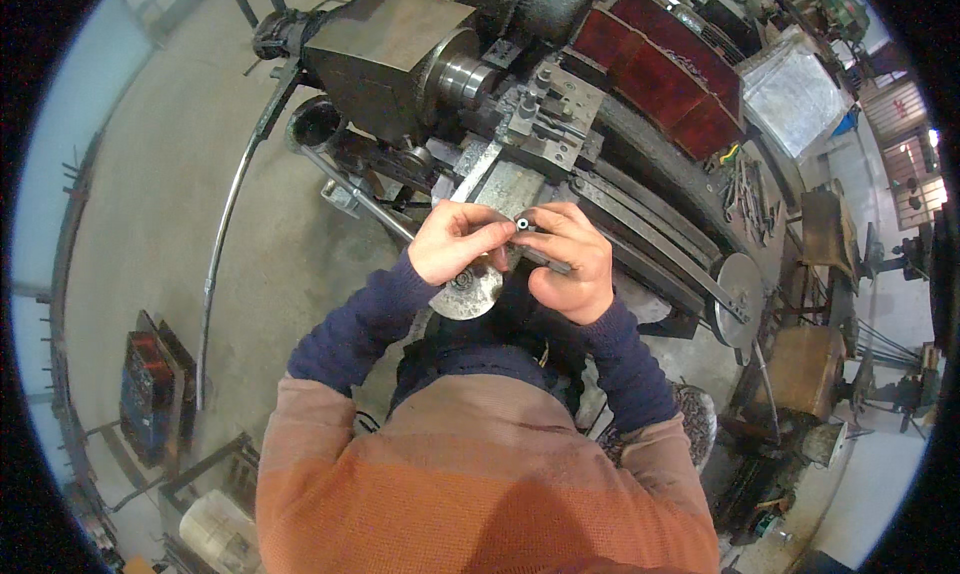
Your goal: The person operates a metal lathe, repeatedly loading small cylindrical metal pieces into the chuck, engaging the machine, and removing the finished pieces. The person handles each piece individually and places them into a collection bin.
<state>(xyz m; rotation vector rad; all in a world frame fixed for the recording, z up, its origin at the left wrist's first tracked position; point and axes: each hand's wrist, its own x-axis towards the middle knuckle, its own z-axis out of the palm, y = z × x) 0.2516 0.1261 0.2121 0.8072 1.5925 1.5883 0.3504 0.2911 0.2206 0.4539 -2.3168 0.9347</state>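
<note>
Closest in, the person's orange and tan sweater (500,474) fills the lower part of the view, its navy cuffs (350,319) reaching the wrists. Both hands meet in front of the body at a small metal ring (522,224), its round hole facing up. The left hand (455,242) pinches it narrowly with thumb and forefinger; the right hand (572,264) grips it from the other side with its fingertips, the thumb set lower and apart from them. Just below the left hand is a worn metal disc (468,292).

Beyond the hands stands a lathe: its tool post (548,119) straight ahead, then a bright spindle end (465,80) jutting from the boxy headstock (385,39) on the left. To the right, loose wrenches (742,192) lie in a group.

Among the containers, an off-white tub (220,532) stands on the lower left, near a dark box (150,384) with a reddish-brown inside. Left of the headstock, a round dark holder (296,134) shows its open mouth. Farther off, behind the tool post, sits a long red box (650,84); its contents look dark and are hard to make out.
</note>
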